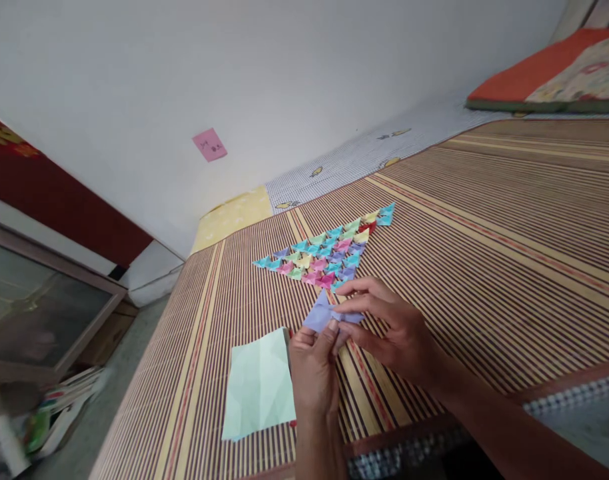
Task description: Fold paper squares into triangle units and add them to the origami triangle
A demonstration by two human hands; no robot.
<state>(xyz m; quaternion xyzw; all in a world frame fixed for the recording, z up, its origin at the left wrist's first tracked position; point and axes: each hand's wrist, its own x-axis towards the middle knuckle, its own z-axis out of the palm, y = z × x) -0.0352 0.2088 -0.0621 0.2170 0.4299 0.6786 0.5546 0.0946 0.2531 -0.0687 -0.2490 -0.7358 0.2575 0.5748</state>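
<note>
A folded lavender paper piece with pointed corners is held up above the striped mat. My left hand pinches it from below, the thumb pressed over its middle. At its right side, the fingers of my right hand are bent around the paper and touch it. Just beyond my hands, many small folded paper pieces in blue, pink, green, yellow and purple lie in rows that form a triangle. Left of my left hand rests a stack of pale green paper sheets with crease lines.
The striped bamboo mat covers the bed. A folded orange and floral quilt lies at the far right. A pink note is stuck to the white wall. Down on the left are a glass-fronted cabinet and clutter on the floor.
</note>
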